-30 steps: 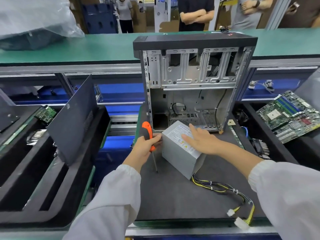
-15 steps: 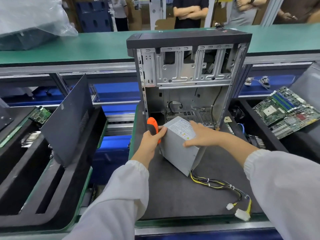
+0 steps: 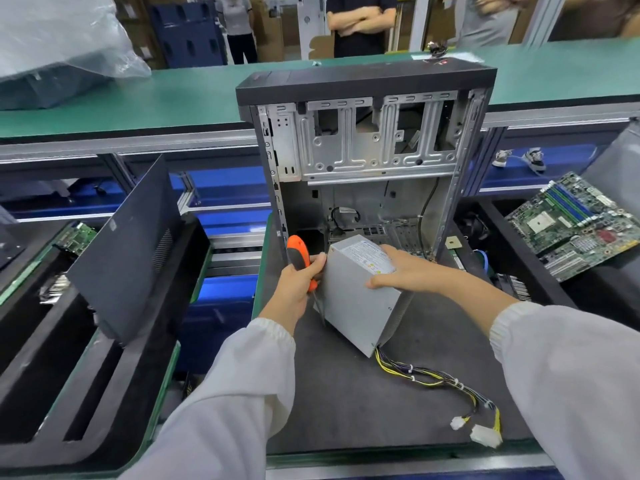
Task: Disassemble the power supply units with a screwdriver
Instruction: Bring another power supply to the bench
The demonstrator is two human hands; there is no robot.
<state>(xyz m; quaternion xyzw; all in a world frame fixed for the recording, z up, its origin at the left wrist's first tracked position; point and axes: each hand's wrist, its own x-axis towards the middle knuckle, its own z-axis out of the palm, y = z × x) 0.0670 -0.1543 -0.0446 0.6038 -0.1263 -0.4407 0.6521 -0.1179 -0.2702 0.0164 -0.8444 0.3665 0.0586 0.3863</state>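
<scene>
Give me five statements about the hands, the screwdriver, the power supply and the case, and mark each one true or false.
1. The left hand grips the orange-and-black screwdriver. True.
2. The power supply unit sits mounted inside the computer case. False: it is outside, on the dark mat in front of the open case.
3. The right hand rests over the top of the power supply unit. True.
4. The cable bundle is plugged into the motherboard. False: its white connectors lie loose on the mat; the motherboard lies apart at the right.
5. The computer case lies flat on its side. False: it stands upright, open side facing the person.
</scene>
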